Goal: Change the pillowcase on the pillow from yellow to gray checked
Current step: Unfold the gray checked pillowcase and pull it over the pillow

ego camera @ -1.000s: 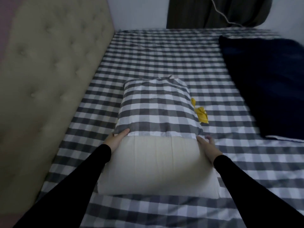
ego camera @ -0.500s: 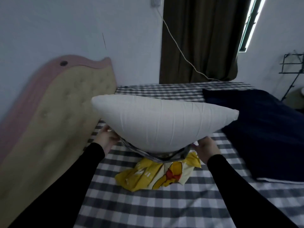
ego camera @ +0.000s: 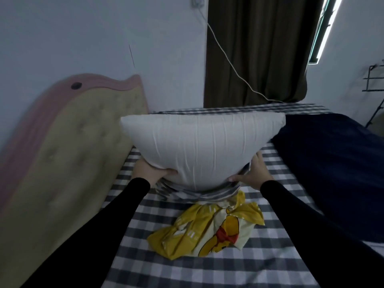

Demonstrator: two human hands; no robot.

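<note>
White cotton shows over most of the pillow, held upright above the bed with the gray checked pillowcase bunched round only its lower end; the left hand at eight o'clock and the right hand at four o'clock each grasp the case's rim against the pillow. The discarded yellow pillowcase lies crumpled at six o'clock, just below. If either grip slackens, I judge the case could slide off, or the filling could wedge unevenly.
</note>
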